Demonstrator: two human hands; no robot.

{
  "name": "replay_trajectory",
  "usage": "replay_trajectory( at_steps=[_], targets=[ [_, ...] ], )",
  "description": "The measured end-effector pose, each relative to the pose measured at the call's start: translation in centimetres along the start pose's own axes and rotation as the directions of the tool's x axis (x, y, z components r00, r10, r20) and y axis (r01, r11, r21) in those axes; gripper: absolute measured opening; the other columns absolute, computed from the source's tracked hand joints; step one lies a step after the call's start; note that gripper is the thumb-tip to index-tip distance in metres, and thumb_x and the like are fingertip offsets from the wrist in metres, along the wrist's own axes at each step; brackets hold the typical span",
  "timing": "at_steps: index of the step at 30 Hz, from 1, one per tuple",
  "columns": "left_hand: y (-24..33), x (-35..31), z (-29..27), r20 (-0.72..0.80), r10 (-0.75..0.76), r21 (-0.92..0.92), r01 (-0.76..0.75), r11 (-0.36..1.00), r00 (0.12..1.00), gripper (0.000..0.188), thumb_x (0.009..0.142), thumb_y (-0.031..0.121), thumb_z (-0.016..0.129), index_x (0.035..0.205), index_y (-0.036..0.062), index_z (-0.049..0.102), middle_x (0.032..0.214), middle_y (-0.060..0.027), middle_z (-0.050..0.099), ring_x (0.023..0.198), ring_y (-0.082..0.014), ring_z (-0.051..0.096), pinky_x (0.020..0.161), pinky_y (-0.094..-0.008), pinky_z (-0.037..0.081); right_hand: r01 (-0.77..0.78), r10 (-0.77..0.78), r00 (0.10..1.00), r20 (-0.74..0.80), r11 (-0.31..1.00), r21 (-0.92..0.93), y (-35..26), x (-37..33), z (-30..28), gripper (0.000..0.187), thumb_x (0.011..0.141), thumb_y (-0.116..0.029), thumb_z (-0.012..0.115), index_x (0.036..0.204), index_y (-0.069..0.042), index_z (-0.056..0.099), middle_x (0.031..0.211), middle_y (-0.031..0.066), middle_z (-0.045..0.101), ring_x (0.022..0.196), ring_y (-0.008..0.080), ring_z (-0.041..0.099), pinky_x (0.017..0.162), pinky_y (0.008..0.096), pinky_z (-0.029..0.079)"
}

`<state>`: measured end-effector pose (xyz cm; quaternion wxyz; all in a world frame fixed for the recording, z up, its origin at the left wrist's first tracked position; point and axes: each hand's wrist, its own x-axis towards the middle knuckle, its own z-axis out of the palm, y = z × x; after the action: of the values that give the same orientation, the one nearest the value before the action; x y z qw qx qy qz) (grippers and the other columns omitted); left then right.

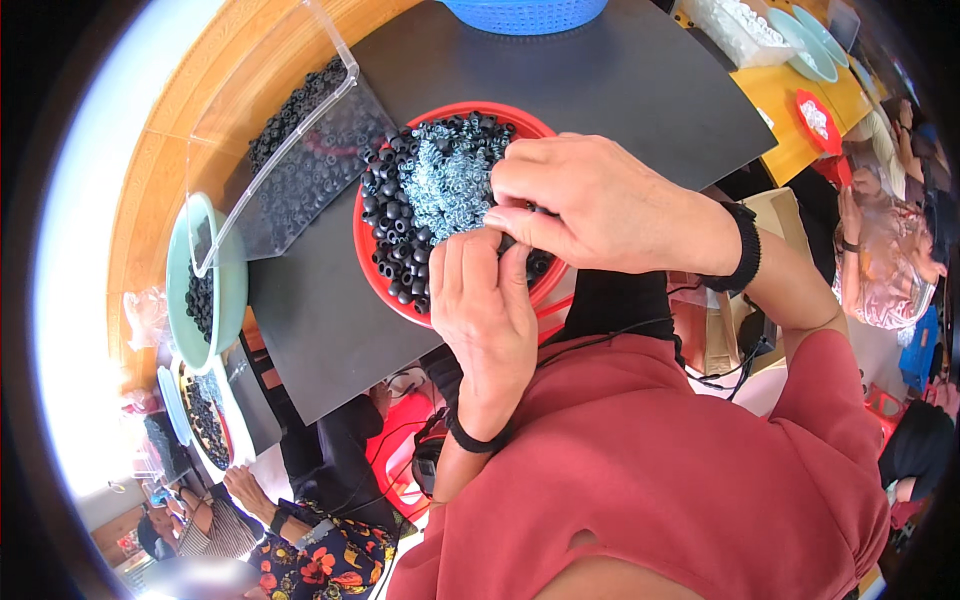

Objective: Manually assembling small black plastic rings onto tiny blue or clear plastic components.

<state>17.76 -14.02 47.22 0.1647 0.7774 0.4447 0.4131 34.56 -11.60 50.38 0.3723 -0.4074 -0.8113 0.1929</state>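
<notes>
A red basin (366, 262) at the middle of the table holds many small round black plastic pieces (395, 235), some with a hole through them. Small silvery-blue coil springs (440, 185) are heaped on top of them. Over the basin's near right side, my left hand (485, 310) and my right hand (590, 205) meet at the fingertips. Both are closed in a pinch, thumbs against fingers. A small black plastic piece shows partly between them; most of it is hidden by the fingers.
A clear plastic bin (275, 150) of black pieces lies tilted on the dark table (600, 80). Left of it stands a pale green basin (232, 300); a blue basket (525, 15) is at the far edge. Other people sit at left and right, one person's hand (248, 490) near another tray.
</notes>
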Motion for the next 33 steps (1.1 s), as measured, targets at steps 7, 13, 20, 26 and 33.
replay_trajectory(
  at_steps=[7, 13, 20, 26, 33],
  targets=[
    [0.2, 0.1, -0.1, -0.022, -0.046, 0.046, 0.047, 0.998, 0.999, 0.011, 0.09, 0.008, 0.06, 0.096, 0.0001, 0.059, 0.082, -0.0123, 0.056, 0.076, -0.0306, 0.054, 0.069, -0.0383, 0.043, 0.045, -0.044, 0.999, 0.013, 0.997, -0.058, 0.5, 0.2, 0.3, 0.025, 0.091, -0.022, 0.059, 0.078, -0.001, 0.056, 0.073, 0.012, 0.058, 0.067, 0.0325, 0.059, 0.06, 0.0405, 0.047],
    [-0.5, 0.3, -1.1, 0.277, -0.339, -0.701, 0.43, 0.569, 0.899, 0.025, 0.1, 0.014, 0.051, 0.115, -0.003, 0.06, 0.095, -0.0065, 0.066, 0.084, -0.0088, 0.057, 0.077, -0.0242, 0.046, 0.021, 0.012, 0.993, -0.113, 0.958, 0.286, 0.5, -0.1, -0.2, 0.013, 0.085, -0.011, 0.066, 0.084, 0.0, 0.059, 0.074, 0.0109, 0.059, 0.067, 0.025, 0.06, 0.06, 0.0338, 0.047],
    [-1.0, 0.1, -1.3, 0.455, -0.348, -0.821, 0.538, 0.192, 0.82, 0.027, 0.098, 0.014, 0.053, 0.118, -0.0017, 0.06, 0.09, -0.0054, 0.066, 0.081, -0.0087, 0.057, 0.076, -0.0235, 0.045, 0.125, -0.095, 0.991, -0.099, 0.92, 0.371, 1.3, -0.2, -0.5, 0.015, 0.081, -0.007, 0.07, 0.095, -0.002, 0.07, 0.084, 0.0081, 0.063, 0.076, 0.0204, 0.062, 0.069, 0.0291, 0.048],
    [-1.2, 0.2, -1.4, 0.504, -0.33, -0.828, 0.556, 0.078, 0.798, 0.022, 0.097, 0.014, 0.056, 0.112, 0.0001, 0.063, 0.085, -0.0027, 0.065, 0.076, -0.0068, 0.055, 0.072, -0.0214, 0.044, 0.046, -0.041, 0.999, -0.02, 0.897, 0.439, 0.8, -0.4, -0.4, 0.017, 0.081, -0.009, 0.071, 0.097, -0.003, 0.072, 0.087, 0.0084, 0.065, 0.08, 0.0187, 0.063, 0.072, 0.0281, 0.048],
    [-1.4, 0.5, -1.6, 0.49, -0.297, -0.837, 0.537, 0.102, 0.82, 0.022, 0.097, 0.014, 0.056, 0.113, -0.001, 0.062, 0.084, -0.0025, 0.064, 0.074, -0.0065, 0.054, 0.07, -0.0214, 0.043, 0.033, -0.035, 0.999, 0.002, 0.952, 0.306, 0.1, 0.2, -1.4, 0.015, 0.083, -0.009, 0.069, 0.094, 0.001, 0.069, 0.086, 0.0111, 0.066, 0.079, 0.0215, 0.064, 0.071, 0.0297, 0.049]
  ],
)
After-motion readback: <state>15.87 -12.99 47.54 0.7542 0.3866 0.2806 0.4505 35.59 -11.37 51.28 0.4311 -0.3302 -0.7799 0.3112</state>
